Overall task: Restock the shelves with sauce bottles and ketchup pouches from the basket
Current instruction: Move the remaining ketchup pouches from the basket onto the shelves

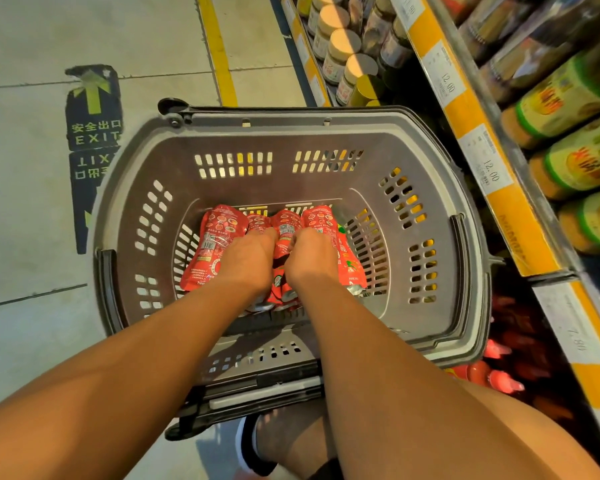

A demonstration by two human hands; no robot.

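- Closest in, a shoe [253, 445] is planted on the tiled floor [32, 209] just under the basket's near edge, with a bare knee at the lower right
- Both forearms reach forward and down over the near rim of the grey basket [291, 133], which sits on the floor tight against the shelving on the right
- Left hand [248, 261] is down among the ketchup pouches [215, 244], fingers curled into the pile and gripping pouches at the left and middle
- Right hand [312, 258] is right beside it, knuckles nearly touching, fingers curled round a pouch on the right side of the bundle
- The red pouches lie bunched on the basket's bottom, roughly centred, tops pointing away
- To the right of the basket, low on the shelf, red spouted bottles [499, 379] sit in shadow behind a yellow price strip [482, 140]
- Higher on the right, green-labelled jars [565, 98] line the shelf
- Further off, pale-lidded jars [343, 46] run along a lower shelf
- On the floor far left, a black exit sticker [92, 112] with a green arrow, and a yellow floor line [219, 53] beyond
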